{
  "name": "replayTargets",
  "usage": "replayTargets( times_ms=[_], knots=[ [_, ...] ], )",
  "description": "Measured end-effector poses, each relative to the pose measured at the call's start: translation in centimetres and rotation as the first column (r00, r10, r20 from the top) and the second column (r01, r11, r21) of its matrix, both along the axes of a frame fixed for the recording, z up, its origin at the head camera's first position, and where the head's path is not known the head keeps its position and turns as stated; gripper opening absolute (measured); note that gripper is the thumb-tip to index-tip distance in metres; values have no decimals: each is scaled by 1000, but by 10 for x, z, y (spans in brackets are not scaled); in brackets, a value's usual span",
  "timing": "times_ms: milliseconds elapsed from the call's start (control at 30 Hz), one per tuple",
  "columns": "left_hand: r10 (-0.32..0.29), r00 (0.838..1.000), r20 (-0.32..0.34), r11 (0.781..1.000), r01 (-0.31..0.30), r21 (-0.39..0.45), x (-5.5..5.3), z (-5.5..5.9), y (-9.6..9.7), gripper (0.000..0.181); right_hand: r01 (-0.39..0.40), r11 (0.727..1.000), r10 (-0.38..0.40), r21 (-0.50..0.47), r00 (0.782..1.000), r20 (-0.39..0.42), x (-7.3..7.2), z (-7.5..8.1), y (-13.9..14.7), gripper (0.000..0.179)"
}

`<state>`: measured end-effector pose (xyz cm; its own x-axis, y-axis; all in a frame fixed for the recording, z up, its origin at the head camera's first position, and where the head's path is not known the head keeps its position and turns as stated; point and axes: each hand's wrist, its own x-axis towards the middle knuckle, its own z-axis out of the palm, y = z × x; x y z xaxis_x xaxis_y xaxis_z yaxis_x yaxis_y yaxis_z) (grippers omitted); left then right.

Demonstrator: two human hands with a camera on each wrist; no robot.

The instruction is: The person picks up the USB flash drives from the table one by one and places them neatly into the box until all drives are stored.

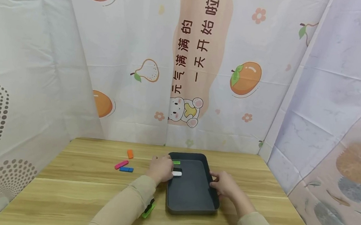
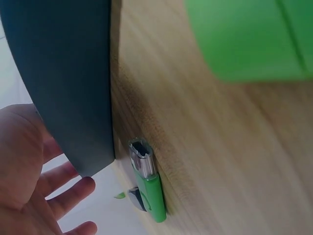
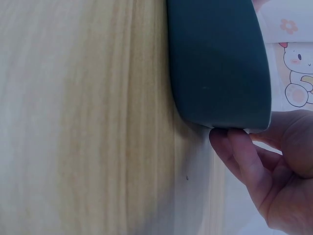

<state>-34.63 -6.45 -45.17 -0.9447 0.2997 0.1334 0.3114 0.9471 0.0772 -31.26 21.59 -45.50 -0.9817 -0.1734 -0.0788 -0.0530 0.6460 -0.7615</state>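
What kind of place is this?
It looks like a makeshift booth indoors, perhaps for filming tabletop handling. Printed hangings rise behind and at both sides of a wood-grain table, which holds a shallow dark tray.

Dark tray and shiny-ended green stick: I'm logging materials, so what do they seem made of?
Dark tray: matte, perhaps coated metal or plastic; its smooth, dull walls leave that open. Green stick: probably smooth plastic, evenly coloured; its end looks like metal, given silvery reflections.
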Motion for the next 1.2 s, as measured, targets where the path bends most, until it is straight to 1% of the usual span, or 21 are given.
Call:
replayTargets(
  times_ms=[67, 233, 367, 467, 600, 700, 867, 1033, 1200],
  knots=[
    [4, 1000, -7, 1000, -4, -18, -1, -1, 2, 13, -1, 1000, 1, -4, 1000, 0, 0, 0, 0, 55],
    [18, 1000, -12, 998, -19, -52, -4, -7, 5, 5, -2, 1000, 2, -11, 1000, 0, 0, 0, 0, 55],
    [23, 1000, -10, 997, -23, -74, -7, -13, 7, 8, -2, 1000, 2, -4, 1000, -2, 0, 0, 0, 55],
    [27, 999, -17, 996, -29, -82, -8, -15, 7, 11, -3, 1000, 3, 4, 1000, -8, 0, 0, 0, 54],
    [36, 999, -27, 994, -39, -99, -7, -13, 9, 13, -3, 1000, 3, 3, 1000, -11, 0, 0, 0, 54],
    [39, 999, -33, 993, -43, -113, -5, -9, 9, 13, -2, 1000, 2, -4, 1000, -6, -1, 0, 0, 54],
    [37, 998, -47, 992, -43, -119, -3, -6, 10, 11, -2, 1000, 2, -3, 1000, 3, 0, 0, 0, 54],
    [39, 998, -48, 992, -44, -120, -3, -6, 11, 10, -2, 1000, 2, -2, 1000, 1, -1, 0, 1, 55],
    [42, 998, -46, 991, -47, -124, -6, -10, 11, 11, -3, 1000, 3, -12, 1000, 2, -1, -1, 0, 55]
  ],
)
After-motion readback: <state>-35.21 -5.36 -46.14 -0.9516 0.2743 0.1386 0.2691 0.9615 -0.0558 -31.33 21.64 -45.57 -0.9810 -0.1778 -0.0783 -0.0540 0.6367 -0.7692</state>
